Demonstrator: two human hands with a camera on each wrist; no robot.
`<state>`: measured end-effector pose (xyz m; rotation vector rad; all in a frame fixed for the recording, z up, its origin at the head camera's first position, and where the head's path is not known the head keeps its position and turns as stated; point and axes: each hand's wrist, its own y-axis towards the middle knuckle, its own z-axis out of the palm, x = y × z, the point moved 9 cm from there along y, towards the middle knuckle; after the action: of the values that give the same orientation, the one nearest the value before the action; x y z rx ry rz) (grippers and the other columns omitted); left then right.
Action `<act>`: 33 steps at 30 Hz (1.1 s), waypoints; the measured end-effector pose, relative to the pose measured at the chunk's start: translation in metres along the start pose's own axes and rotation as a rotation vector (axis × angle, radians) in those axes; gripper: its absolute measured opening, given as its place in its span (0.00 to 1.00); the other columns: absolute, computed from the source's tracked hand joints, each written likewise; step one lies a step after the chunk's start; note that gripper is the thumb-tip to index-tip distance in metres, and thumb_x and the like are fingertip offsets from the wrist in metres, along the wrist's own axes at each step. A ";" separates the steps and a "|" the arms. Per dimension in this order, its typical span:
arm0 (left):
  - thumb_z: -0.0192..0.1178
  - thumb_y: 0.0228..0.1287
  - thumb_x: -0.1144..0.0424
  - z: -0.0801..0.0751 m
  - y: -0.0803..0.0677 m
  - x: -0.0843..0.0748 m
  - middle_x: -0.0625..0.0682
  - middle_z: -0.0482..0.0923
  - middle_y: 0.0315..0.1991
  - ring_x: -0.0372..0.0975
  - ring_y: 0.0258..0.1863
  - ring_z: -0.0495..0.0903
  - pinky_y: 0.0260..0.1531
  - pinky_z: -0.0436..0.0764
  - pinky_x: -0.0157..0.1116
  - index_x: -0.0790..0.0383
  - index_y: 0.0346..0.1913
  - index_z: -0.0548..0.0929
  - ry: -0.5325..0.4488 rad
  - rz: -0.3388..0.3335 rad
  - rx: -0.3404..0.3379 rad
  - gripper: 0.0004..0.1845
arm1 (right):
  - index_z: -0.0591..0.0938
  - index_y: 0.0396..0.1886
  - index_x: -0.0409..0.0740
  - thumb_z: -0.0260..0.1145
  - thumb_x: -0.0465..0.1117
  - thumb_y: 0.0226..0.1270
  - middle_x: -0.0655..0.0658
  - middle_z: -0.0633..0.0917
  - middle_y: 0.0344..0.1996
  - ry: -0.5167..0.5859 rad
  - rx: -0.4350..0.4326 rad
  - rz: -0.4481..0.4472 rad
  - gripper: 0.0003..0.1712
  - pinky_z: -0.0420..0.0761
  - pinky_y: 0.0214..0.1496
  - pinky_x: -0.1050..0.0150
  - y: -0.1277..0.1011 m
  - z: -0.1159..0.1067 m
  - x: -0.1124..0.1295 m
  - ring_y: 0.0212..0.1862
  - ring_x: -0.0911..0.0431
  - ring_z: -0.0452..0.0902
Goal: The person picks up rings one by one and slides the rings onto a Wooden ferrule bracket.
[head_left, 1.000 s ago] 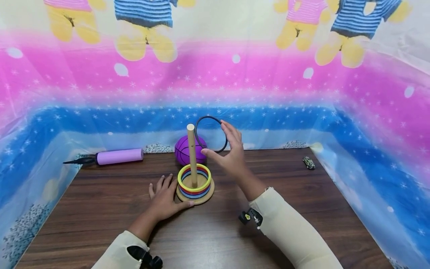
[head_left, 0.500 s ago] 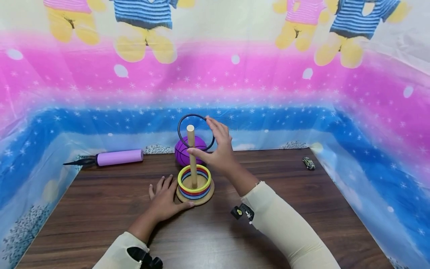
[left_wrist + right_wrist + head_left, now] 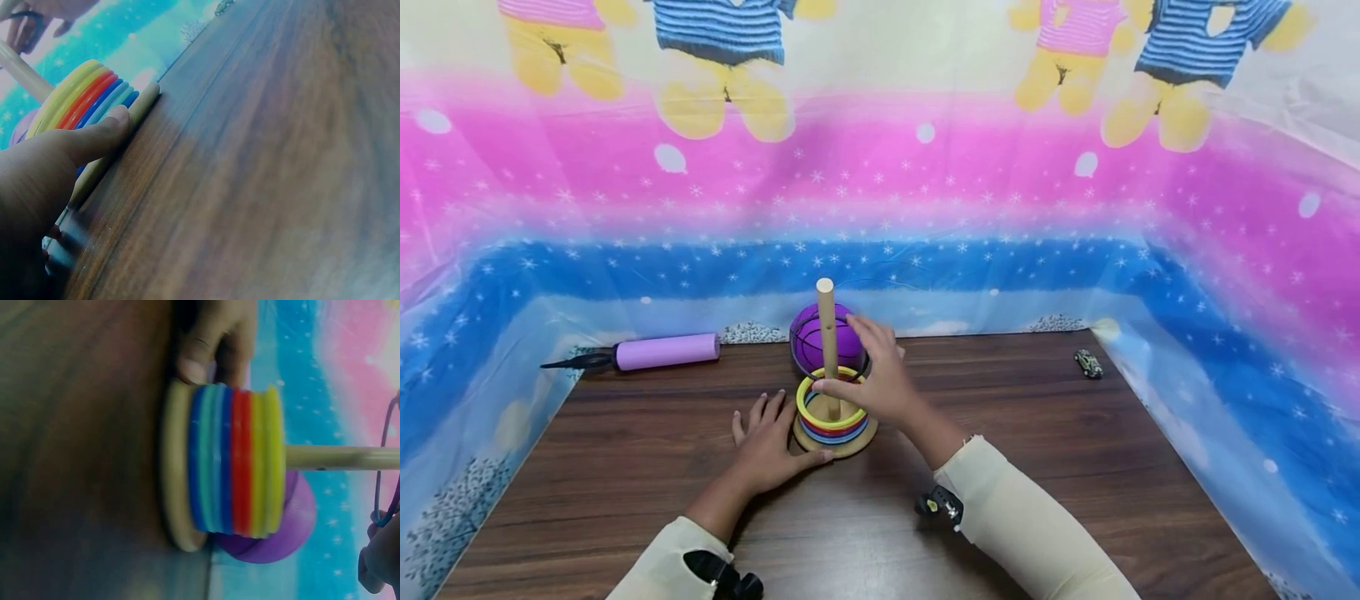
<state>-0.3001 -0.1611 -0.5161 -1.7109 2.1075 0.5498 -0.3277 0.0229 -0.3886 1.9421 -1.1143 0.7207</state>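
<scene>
In the head view, my right hand [image 3: 883,379] pinches a thin dark ring [image 3: 378,494] between thumb and fingers. The ring appears to loop around the upright wooden peg [image 3: 827,321], above the stacked rings. Several coloured rings [image 3: 240,462] in blue, teal, red and yellow lie around the peg on its round wooden base [image 3: 853,450]. Yellow is the topmost. My left hand [image 3: 767,446] rests on the table at the left of the base with fingers spread. Its thumb [image 3: 112,122] touches the base's edge.
A purple ball [image 3: 808,329] sits just behind the peg. At the back left lies a lilac hand pump [image 3: 666,352] with a black nozzle. A small camouflage toy car [image 3: 1087,364] stands at the back right of the wooden table [image 3: 1015,400]. Printed cloth hangs around the table's sides.
My right hand has moved left, bringing the dark ring over to the peg, then down along it toward the stack. The left hand has stayed in place.
</scene>
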 end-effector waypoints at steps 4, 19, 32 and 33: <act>0.70 0.58 0.22 0.000 0.000 0.000 0.72 0.56 0.86 0.72 0.86 0.46 0.74 0.37 0.83 0.58 0.87 0.62 0.014 -0.005 0.006 0.64 | 0.63 0.89 0.49 0.86 0.57 0.60 0.41 0.63 0.87 -0.005 0.018 0.037 0.63 0.43 0.84 0.21 -0.008 0.010 -0.012 0.88 0.41 0.52; 0.69 0.59 0.22 0.001 0.001 0.002 0.71 0.55 0.86 0.72 0.86 0.46 0.74 0.36 0.83 0.57 0.87 0.63 0.011 -0.004 0.006 0.63 | 0.61 0.89 0.48 0.87 0.60 0.58 0.44 0.68 0.85 -0.069 0.057 0.138 0.66 0.52 0.81 0.28 -0.019 0.036 -0.044 0.86 0.42 0.54; 0.69 0.58 0.21 0.001 0.001 0.003 0.71 0.55 0.86 0.72 0.86 0.46 0.74 0.37 0.83 0.58 0.86 0.64 0.015 -0.002 0.003 0.63 | 0.63 0.88 0.48 0.87 0.58 0.59 0.42 0.69 0.85 -0.067 0.088 0.148 0.64 0.53 0.80 0.29 -0.023 0.042 -0.052 0.86 0.40 0.55; 0.69 0.58 0.22 0.001 0.001 0.003 0.71 0.55 0.86 0.71 0.86 0.46 0.74 0.37 0.83 0.58 0.86 0.64 0.015 -0.003 0.002 0.63 | 0.63 0.88 0.48 0.87 0.59 0.58 0.43 0.69 0.85 -0.068 0.089 0.148 0.65 0.53 0.80 0.29 -0.023 0.042 -0.053 0.86 0.40 0.55</act>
<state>-0.3020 -0.1630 -0.5185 -1.7222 2.1141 0.5353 -0.3270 0.0186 -0.4599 1.9863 -1.2978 0.8008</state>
